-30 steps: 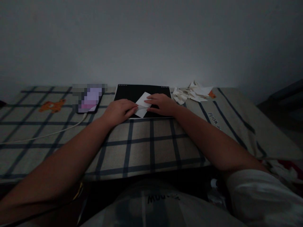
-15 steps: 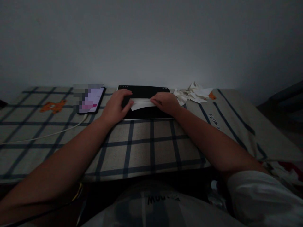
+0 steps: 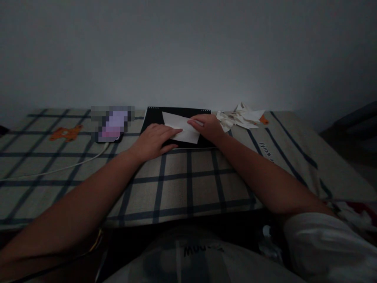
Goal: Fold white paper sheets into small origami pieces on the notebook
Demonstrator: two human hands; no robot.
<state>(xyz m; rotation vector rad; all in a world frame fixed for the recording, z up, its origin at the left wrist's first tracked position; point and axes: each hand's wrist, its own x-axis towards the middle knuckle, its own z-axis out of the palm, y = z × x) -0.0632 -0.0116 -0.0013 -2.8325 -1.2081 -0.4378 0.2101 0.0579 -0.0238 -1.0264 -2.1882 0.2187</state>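
Paper, half a second ago pinched into a narrow strip between both hands, now lies opened into a wider white sheet, so a fold has been undone or turned over. The left hand presses it flat with spread fingers; the right hand pins its far edge. It rests on a black board on the checked cloth.

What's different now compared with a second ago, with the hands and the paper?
The white paper was a small folded diamond, then a narrow strip; now it lies opened wider on the black board. The left hand moved to press its left part, the right hand its right edge. The phone, the cable and the paper scraps stayed put.
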